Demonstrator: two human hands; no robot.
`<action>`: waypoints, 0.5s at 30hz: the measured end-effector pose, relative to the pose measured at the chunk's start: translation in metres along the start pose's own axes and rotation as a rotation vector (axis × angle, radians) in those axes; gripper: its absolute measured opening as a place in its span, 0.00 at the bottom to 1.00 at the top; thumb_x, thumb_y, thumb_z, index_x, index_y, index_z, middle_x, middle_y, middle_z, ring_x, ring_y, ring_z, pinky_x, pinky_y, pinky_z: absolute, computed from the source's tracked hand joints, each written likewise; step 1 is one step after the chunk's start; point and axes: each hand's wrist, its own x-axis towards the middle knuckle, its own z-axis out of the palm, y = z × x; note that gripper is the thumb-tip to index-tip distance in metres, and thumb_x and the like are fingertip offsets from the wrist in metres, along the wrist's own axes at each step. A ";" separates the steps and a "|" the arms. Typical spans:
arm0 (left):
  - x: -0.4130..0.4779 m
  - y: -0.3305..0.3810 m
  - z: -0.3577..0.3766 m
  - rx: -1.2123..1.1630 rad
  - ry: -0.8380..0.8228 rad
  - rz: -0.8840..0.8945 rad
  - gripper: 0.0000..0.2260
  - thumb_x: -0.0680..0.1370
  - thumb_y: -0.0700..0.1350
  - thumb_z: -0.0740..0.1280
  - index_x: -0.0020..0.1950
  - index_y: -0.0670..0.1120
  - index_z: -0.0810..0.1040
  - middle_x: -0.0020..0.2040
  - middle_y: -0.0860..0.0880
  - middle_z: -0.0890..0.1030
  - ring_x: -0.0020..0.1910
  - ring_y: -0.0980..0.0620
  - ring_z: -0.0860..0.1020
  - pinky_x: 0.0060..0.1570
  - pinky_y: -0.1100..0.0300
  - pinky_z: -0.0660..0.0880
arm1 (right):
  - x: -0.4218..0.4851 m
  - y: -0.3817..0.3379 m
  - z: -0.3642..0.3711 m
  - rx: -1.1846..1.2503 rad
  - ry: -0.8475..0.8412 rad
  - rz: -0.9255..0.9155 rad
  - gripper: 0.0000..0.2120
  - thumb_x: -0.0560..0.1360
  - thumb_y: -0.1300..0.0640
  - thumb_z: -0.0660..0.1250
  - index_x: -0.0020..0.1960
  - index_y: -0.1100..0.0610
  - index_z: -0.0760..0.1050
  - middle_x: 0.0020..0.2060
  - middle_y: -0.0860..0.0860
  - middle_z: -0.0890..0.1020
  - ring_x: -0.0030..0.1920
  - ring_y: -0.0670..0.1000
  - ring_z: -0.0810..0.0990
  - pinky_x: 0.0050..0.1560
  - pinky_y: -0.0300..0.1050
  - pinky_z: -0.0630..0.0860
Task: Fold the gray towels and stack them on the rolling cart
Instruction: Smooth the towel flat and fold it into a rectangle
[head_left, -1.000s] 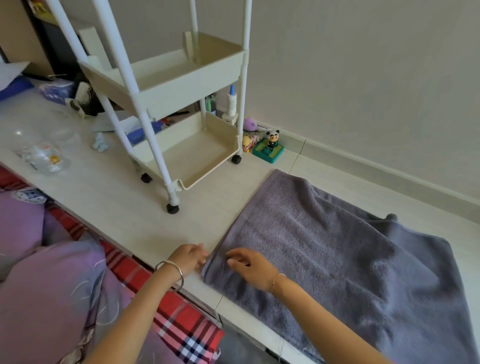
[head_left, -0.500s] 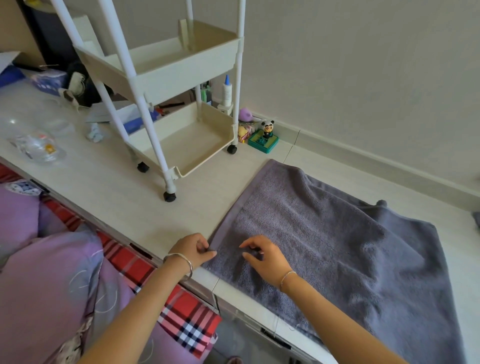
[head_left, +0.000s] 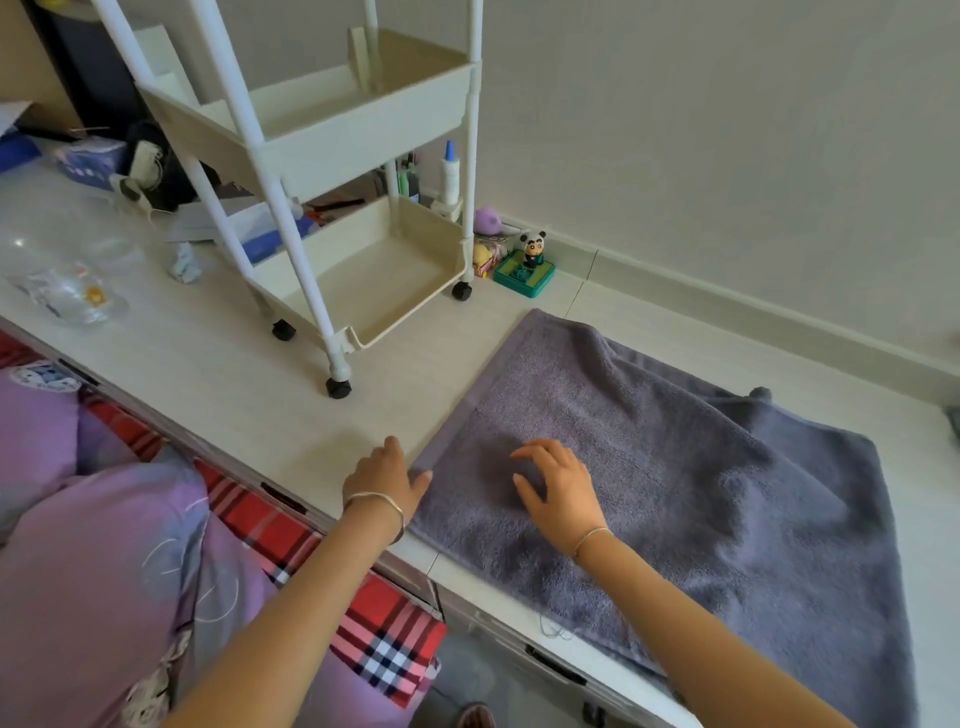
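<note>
**Both hands at the near-left corner of the gray towel**

From my seat I see the gray towel (head_left: 701, 493) spread out on the pale counter (head_left: 218, 374), rumpled toward its far right side, its near edge running along the counter's front lip. My left hand (head_left: 384, 480) sits on the counter just beside the towel's near-left corner, back of the hand up, fingers loose, thumb stretched out and touching the hem; I see nothing gripped in it. My right hand (head_left: 561, 493) is on the towel close to that same corner, fingers spread wide and arched, holding nothing; whether the tips press into the pile I cannot tell.

The rolling cart (head_left: 363, 119) stands on the counter to the left of the towel, apart from it, with no towel showing in its bottom tray (head_left: 384, 280). Behind the cart, by the wall, stand a blue-capped bottle (head_left: 450, 174) and a panda figure (head_left: 532, 243) on a green box (head_left: 524, 273). A crumpled plastic bag (head_left: 67, 296) lies far left, and purple bedding (head_left: 104, 571) sits below the counter
</note>
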 end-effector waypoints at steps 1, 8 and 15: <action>0.004 0.009 0.000 0.022 0.051 0.056 0.19 0.79 0.56 0.58 0.62 0.43 0.66 0.59 0.44 0.74 0.57 0.43 0.73 0.50 0.51 0.72 | 0.001 0.005 -0.004 -0.004 0.024 0.020 0.12 0.76 0.56 0.65 0.59 0.53 0.75 0.59 0.50 0.75 0.60 0.53 0.73 0.60 0.46 0.66; 0.029 0.100 0.031 0.116 -0.024 0.542 0.23 0.82 0.53 0.48 0.77 0.52 0.51 0.77 0.51 0.53 0.76 0.49 0.51 0.73 0.51 0.47 | 0.005 0.058 -0.044 -0.126 0.142 0.195 0.15 0.77 0.54 0.64 0.63 0.54 0.74 0.65 0.52 0.72 0.67 0.56 0.69 0.67 0.50 0.62; 0.030 0.157 0.027 0.376 -0.077 0.282 0.27 0.80 0.60 0.49 0.73 0.44 0.58 0.70 0.38 0.62 0.67 0.35 0.64 0.62 0.41 0.67 | -0.003 0.126 -0.094 -0.237 0.211 0.361 0.18 0.78 0.51 0.62 0.67 0.53 0.71 0.69 0.53 0.69 0.71 0.58 0.63 0.72 0.55 0.57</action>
